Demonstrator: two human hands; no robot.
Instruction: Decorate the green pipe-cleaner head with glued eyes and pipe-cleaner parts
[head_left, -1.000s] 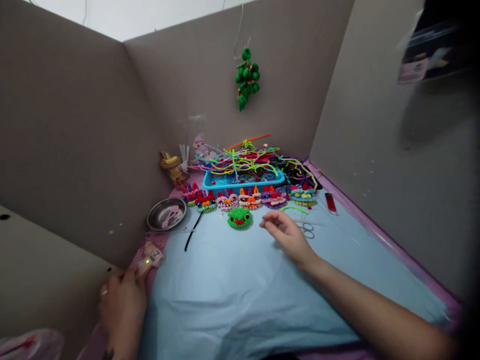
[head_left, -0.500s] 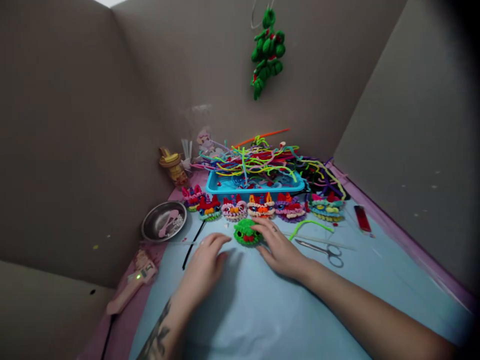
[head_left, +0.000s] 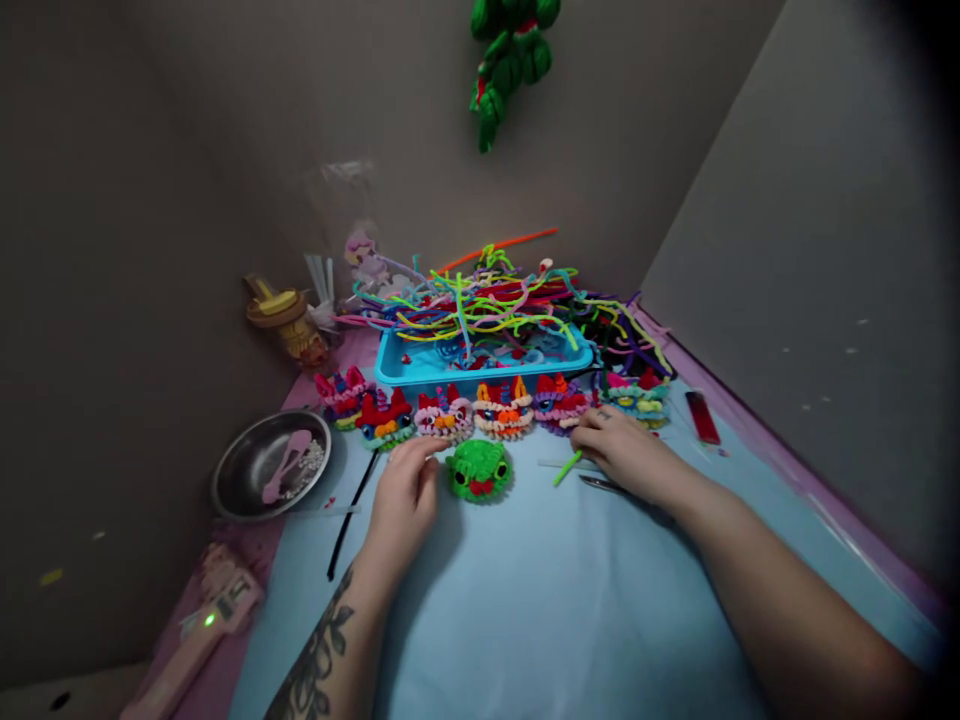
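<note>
Resting half-open, the left hand (head_left: 405, 490) has its fingertips just beside one round, green, fuzzy-stem head with a red mouth (head_left: 480, 468), mid-table; contact is unclear. The loosely curled right hand (head_left: 630, 455) partly hides one lime-green fuzzy stem (head_left: 568, 468), its grip unclear. Six multicoloured fuzzy-stem animal heads (head_left: 503, 412) line up behind.

Heaped pipe cleaners (head_left: 460, 300) mark this — a craft workspace.

The green figure (head_left: 480, 468) looks fuzzy and ridged, the bowl (head_left: 247, 468) smooth shiny metal, the tray (head_left: 420, 379) glossy plastic.
</note>
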